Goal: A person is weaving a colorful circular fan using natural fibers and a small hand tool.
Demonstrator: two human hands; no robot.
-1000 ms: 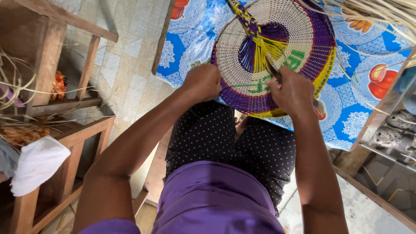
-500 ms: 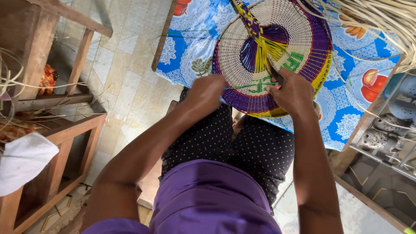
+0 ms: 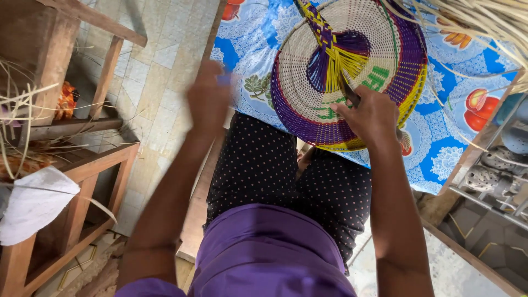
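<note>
- Right hand (image 3: 369, 116) presses closed on my woven fan's (image 3: 352, 66) near rim, gripping a dark tool.
- Left hand (image 3: 209, 99), blurred, lifts left of it; grip unclear.
- Fan lies on the blue-clothed bench (image 3: 440, 148).

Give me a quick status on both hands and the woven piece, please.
Left hand lifted clear over the table edge, blurred, grip unclear. Right hand gripping the round woven fan at its near rim. Loose straw strands overhang the fan's far side.

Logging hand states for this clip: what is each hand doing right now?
Left hand: raised clear of the round woven purple, yellow and cream fan, motion-blurred; grip cannot be told.
Right hand: closed on the fan's near edge, fingers also around a thin dark tool.
</note>
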